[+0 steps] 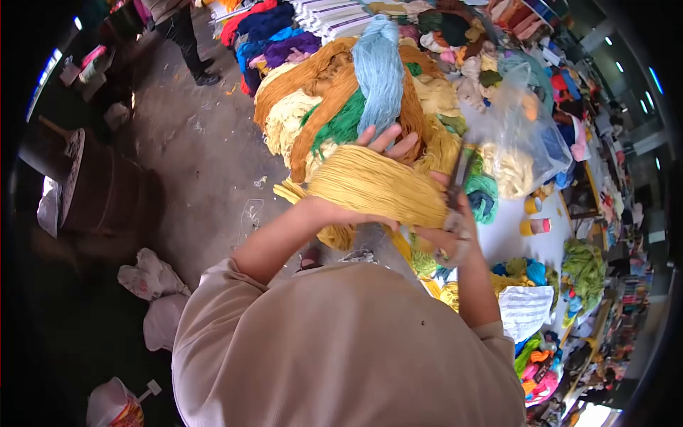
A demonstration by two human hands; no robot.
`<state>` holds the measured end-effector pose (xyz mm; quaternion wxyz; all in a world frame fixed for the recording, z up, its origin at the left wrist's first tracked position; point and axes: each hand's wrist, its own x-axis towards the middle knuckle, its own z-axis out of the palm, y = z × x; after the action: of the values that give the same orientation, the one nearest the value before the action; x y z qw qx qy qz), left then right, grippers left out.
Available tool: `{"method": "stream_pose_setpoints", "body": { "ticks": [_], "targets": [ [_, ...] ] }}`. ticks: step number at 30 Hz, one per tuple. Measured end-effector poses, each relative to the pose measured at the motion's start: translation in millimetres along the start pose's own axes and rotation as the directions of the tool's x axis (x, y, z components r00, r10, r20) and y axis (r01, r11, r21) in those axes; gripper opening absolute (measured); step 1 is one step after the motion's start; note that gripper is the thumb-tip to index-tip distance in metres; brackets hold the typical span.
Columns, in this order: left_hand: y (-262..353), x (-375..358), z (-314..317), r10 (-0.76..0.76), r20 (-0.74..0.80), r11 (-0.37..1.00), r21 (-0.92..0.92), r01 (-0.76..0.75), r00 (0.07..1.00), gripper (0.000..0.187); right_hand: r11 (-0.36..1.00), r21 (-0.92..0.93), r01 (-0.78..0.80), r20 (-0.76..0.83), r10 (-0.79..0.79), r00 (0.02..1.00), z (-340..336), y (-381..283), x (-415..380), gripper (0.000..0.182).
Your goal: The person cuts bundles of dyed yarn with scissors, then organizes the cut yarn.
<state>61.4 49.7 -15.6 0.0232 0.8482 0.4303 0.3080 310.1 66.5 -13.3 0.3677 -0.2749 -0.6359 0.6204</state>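
A thick hank of golden-yellow yarn [377, 186] stretches across in front of my chest. My left hand [390, 139] is wrapped around it from underneath, its fingertips showing over the far side and its thumb along the near side. At the hank's right end, my right hand [464, 226] is closed on a pair of scissors [461, 171], whose dark blades point up and away. The right fingers also touch the yarn's end there; their exact grip is partly hidden. Loose yellow strands hang below the hank on the left.
Beyond my hands lies a heap of brown yarn [327, 92], with a light blue hank [378, 67] on top. A clear plastic bag [523, 124] and yarn cones [535, 226] rest on the white table [551, 245]. A rusty drum [107, 181] stands left; a person [183, 39] stands farther back.
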Motion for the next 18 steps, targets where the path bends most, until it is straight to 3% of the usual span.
{"method": "stream_pose_setpoints", "body": {
  "ticks": [1,5,6,7,8,9,10,11,13,14,16,17,18],
  "targets": [
    [-7,-8,-4,-0.018,0.050,0.987,0.161,0.010,0.999,0.098,1.000,0.004,-0.008,-0.024,0.008,1.000,-11,-6,-7,0.091],
    [-51,-56,-33,-0.176,-0.078,0.981,-0.093,0.169,0.981,0.113,0.988,0.150,0.022,-0.152,0.001,0.988,-43,-31,-29,0.085],
    [-56,-59,-25,-0.214,-0.257,0.897,-0.434,0.085,0.942,0.116,0.991,0.132,0.001,-0.171,0.022,0.985,-47,-30,-33,0.085],
    [-61,-62,-16,-0.305,-0.403,0.713,-0.697,-0.073,0.863,0.119,0.993,0.115,-0.020,-0.186,0.042,0.982,-52,-25,-38,0.084],
    [-51,-54,-10,-0.550,-0.457,0.702,-0.706,0.091,0.699,0.119,1.000,0.022,-0.010,-0.168,0.013,0.986,-59,-9,-42,0.083],
    [-59,-59,-9,-0.647,-0.410,0.317,-0.912,-0.262,0.643,0.116,0.999,0.018,-0.043,-0.153,0.045,0.987,-61,0,-44,0.084],
    [-69,-64,-10,-0.712,-0.318,-0.142,-0.808,-0.572,0.626,0.114,0.997,0.011,-0.076,-0.138,0.077,0.987,-61,7,-44,0.084],
    [-67,-61,-19,-0.774,-0.246,-0.279,-0.694,-0.664,0.583,0.106,0.998,0.035,-0.046,-0.145,0.050,0.988,-63,16,-43,0.083],
    [-64,-52,-24,-0.797,-0.201,-0.334,-0.639,-0.693,0.569,0.096,0.970,-0.242,-0.024,-0.059,0.010,0.998,-71,25,-39,0.078],
    [-58,-47,-26,-0.758,-0.173,-0.407,-0.628,-0.663,0.629,0.092,0.977,-0.204,-0.065,-0.149,0.034,0.988,-65,37,-39,0.073],
    [-43,-35,-28,-0.706,-0.112,-0.480,-0.650,-0.589,0.699,0.091,0.925,-0.214,-0.313,-0.344,0.229,0.911,-60,48,-34,0.055],
    [-35,-30,-26,-0.674,-0.084,-0.520,-0.652,-0.552,0.734,0.091,0.945,-0.005,-0.327,-0.420,0.294,0.858,-27,20,-21,0.043],
    [-27,-24,-23,-0.661,-0.045,-0.538,-0.667,-0.515,0.749,0.091,0.893,0.264,-0.365,-0.207,0.422,0.883,-35,29,-16,0.045]
  ]
}}
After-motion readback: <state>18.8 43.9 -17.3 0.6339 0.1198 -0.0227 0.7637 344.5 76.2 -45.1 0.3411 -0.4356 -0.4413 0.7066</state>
